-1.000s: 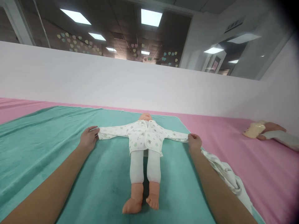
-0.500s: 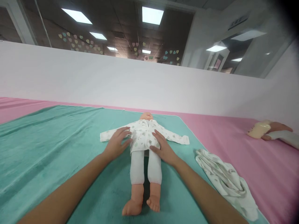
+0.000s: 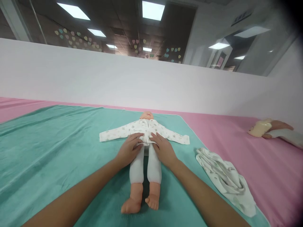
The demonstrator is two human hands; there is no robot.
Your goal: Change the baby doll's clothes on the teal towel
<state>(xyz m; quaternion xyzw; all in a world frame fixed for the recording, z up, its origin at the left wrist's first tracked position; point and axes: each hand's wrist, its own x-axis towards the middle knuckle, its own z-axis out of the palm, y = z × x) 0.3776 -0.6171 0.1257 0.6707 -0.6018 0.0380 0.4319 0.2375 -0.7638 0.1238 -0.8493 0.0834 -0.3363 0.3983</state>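
A baby doll [image 3: 155,195] lies on its back on a green blanket, feet toward me, with its arms spread inside long sleeves. It wears a white printed baby shirt [image 3: 136,126] and white leggings [image 3: 153,168]. My left hand [image 3: 130,149] pinches the shirt's lower edge at the doll's left-of-picture hip, thumb below and fingers on top. On the other side, my right hand [image 3: 163,149] holds the hem in the same way. Fabric bunches slightly between the two hands, and my fingers hide part of the front.
The green blanket [image 3: 59,151] lies over a pink sheet [image 3: 220,129]. A crumpled white printed cloth [image 3: 227,178] rests to the right. Farther right, against the white wall [image 3: 94,75], lies a pale yellow and skin-coloured object [image 3: 261,127], perhaps another doll.
Both hands have moved inward and closed at the shirt's hem. The hem now sits higher, showing more of the leggings' top. The view has tilted slightly.
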